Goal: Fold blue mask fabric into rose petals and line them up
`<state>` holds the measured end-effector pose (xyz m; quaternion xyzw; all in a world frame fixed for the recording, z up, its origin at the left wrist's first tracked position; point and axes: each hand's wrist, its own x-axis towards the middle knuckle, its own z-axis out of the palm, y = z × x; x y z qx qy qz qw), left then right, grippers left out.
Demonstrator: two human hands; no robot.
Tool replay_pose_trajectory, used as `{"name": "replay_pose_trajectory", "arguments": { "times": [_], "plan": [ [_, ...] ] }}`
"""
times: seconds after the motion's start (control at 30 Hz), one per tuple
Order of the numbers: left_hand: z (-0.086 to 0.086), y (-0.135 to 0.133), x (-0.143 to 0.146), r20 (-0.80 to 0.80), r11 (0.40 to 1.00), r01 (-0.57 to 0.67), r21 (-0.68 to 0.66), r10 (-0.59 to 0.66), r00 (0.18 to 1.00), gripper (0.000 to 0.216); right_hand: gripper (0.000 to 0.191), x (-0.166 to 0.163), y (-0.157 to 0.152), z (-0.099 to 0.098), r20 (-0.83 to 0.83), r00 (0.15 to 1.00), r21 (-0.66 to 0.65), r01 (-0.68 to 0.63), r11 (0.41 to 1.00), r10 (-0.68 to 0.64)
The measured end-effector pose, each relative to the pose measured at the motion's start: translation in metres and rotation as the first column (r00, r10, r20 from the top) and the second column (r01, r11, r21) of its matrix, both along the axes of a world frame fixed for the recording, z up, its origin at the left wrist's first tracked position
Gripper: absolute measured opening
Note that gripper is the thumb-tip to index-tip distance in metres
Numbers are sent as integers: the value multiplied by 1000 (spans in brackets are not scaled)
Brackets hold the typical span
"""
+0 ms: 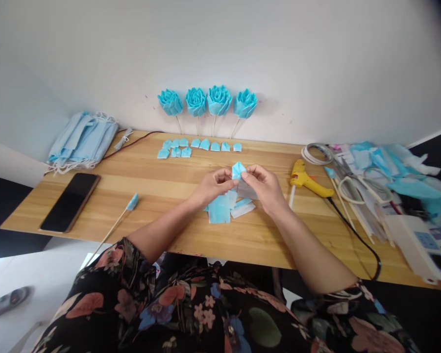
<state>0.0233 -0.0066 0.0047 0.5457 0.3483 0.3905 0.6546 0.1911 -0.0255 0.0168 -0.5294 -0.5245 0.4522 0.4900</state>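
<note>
Between my two hands a small folded blue petal point(238, 169) with a pointed top is held up over the table. My left hand point(217, 185) pinches its lower left side between thumb and fingers. On the other side, my right hand point(261, 184) grips the lower right edge, thumb in front. Beneath the hands lie loose cut pieces of blue mask fabric point(219, 210), partly covered by the hands. Farther back, several folded petals point(205, 144) rest in rows on the wooden table point(139, 166).
Several blue fabric flowers point(219, 100) on sticks lean against the wall. At left are stacked masks point(83, 139), a phone point(70, 202) and a blue-tipped stick point(131, 202). To the right lie a yellow glue gun point(308, 181), tape rolls point(317, 154), scissors point(351, 189) and fabric scraps point(400, 166).
</note>
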Motion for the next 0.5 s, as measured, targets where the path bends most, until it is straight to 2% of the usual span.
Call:
{"name": "replay_pose_trajectory", "arguments": {
  "times": [0.2,0.37,0.5],
  "plan": [
    [2,0,-2,8,999,-50,0,50,999,29,26,1,-1,-4,-7,1000,0,-30,1000,30],
    [2,1,-3,-26,997,-73,-1,73,997,29,32,9,2,-1,-13,999,56,-39,998,39],
    [0,2,-2,-34,998,-65,25,66,997,34,26,6,0,2,33,994,-24,-103,994,103]
  ]
}}
